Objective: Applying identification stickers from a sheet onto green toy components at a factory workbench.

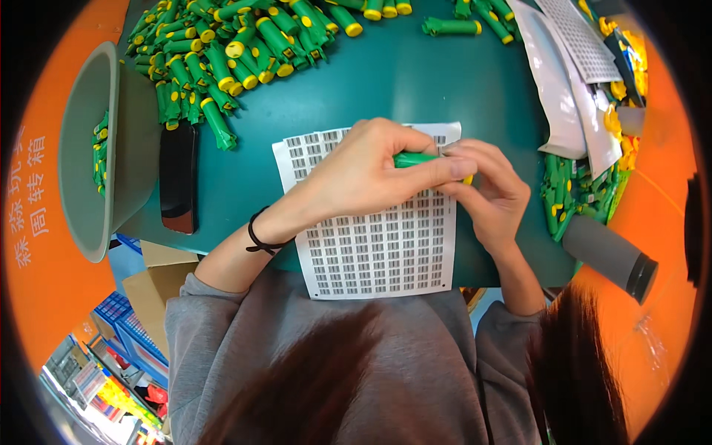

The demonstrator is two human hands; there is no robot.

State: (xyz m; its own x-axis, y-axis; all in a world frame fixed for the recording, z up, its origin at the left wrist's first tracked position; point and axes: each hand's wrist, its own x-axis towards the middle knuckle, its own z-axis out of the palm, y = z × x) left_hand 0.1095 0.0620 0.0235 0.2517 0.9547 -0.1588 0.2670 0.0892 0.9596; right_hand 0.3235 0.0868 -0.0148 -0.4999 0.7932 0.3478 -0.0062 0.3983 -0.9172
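Note:
My left hand (363, 174) and my right hand (493, 193) meet over a white sheet of small barcode stickers (378, 245) on the teal table (415, 81). Between them they hold one green plastic toy piece (414, 158) with a yellow end. The left fingers wrap over its top, and the right fingers pinch its right end. A black band sits on my left wrist (258, 236).
A large pile of green and yellow toy pieces (230, 44) lies at the far left. A black phone (179, 178) lies beside a grey bowl (89, 148). Clear bags (571, 96), more green pieces (575, 193) and a grey cylinder (612, 256) sit at the right.

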